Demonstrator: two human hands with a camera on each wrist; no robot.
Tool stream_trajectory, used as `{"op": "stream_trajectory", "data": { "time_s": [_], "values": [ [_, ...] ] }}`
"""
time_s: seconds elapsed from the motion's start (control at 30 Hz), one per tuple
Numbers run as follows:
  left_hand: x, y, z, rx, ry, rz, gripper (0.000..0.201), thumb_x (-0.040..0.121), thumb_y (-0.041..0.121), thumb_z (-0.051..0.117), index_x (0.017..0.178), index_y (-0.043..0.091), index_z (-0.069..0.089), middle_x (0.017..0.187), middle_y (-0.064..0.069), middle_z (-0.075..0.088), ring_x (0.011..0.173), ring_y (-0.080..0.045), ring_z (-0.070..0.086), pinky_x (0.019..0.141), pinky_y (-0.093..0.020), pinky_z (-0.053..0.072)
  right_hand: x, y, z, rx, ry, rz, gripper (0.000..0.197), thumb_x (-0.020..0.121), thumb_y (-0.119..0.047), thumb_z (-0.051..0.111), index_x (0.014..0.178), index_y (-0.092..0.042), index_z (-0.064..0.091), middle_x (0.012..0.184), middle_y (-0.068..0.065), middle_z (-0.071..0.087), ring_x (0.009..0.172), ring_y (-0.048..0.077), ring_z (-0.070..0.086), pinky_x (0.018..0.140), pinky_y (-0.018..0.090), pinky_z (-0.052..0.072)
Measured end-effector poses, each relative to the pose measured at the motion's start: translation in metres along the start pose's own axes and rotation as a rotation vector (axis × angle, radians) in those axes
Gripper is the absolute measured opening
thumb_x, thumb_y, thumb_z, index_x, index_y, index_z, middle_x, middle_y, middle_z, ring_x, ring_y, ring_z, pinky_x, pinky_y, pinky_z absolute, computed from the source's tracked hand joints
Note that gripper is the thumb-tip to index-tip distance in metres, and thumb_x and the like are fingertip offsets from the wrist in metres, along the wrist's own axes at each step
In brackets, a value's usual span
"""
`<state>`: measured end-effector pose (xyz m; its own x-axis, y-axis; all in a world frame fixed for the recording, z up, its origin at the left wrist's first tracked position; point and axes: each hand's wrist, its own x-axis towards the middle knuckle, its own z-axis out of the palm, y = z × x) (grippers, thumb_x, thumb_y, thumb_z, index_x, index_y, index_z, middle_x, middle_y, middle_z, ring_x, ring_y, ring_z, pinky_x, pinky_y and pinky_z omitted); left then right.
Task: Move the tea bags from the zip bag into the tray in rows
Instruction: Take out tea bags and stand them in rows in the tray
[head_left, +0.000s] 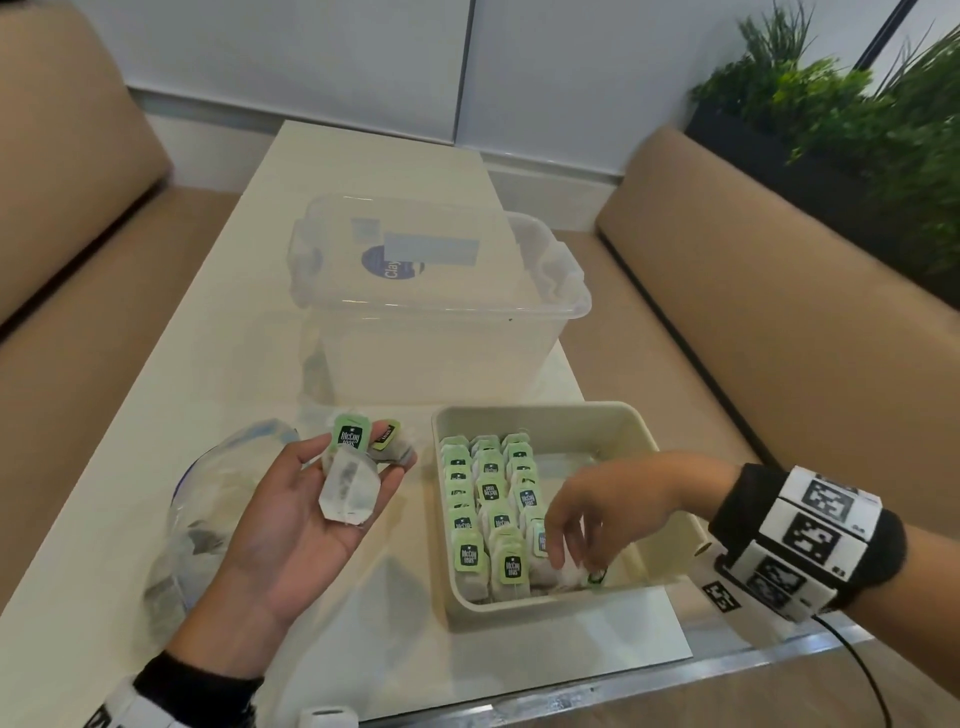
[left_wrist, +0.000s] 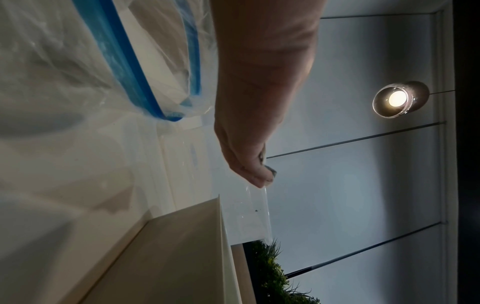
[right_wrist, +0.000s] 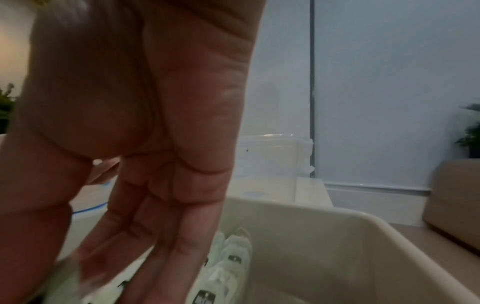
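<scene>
My left hand (head_left: 306, 509) is palm up over the table with a few tea bags (head_left: 347, 486) with green tags lying across its straight fingers. Under and left of it lies the clear zip bag (head_left: 200, 514), whose blue zip strip (left_wrist: 124, 67) shows in the left wrist view. The beige tray (head_left: 618, 415) holds three rows of tea bags (head_left: 491, 499). My right hand (head_left: 571, 564) reaches down into the tray's near right part. Its thumb and fingertips pinch a tea bag (head_left: 563, 579) at the front of the third row. In the right wrist view the fingers (right_wrist: 166, 236) point down beside the rows (right_wrist: 233, 259).
A clear plastic storage box (head_left: 431, 317) stands behind the tray on the white table (head_left: 260, 322). Tan benches (head_left: 779, 322) run along both sides. Green plants (head_left: 852, 104) fill the back right corner. The table's front edge lies just below the tray.
</scene>
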<state>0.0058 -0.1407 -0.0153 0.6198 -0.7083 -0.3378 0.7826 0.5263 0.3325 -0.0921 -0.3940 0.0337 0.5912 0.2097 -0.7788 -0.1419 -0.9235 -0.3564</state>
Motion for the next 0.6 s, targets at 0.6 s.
{"op": "stream_trajectory", "data": {
  "time_s": [0.6],
  "values": [
    [0.002,0.002,-0.008,0.014,0.045,0.022,0.064,0.039,0.016,0.087,0.100,0.000,0.071,0.119,-0.010,0.067,0.107,-0.040,0.064,0.076,-0.042,0.058,0.049,0.008,0.007,-0.109,0.042,0.091,0.028,0.080,-0.001,0.064,0.103,-0.017,0.062,0.094,0.000,0.064,0.067,0.009,0.056,0.054,0.016,0.040]
  ]
}}
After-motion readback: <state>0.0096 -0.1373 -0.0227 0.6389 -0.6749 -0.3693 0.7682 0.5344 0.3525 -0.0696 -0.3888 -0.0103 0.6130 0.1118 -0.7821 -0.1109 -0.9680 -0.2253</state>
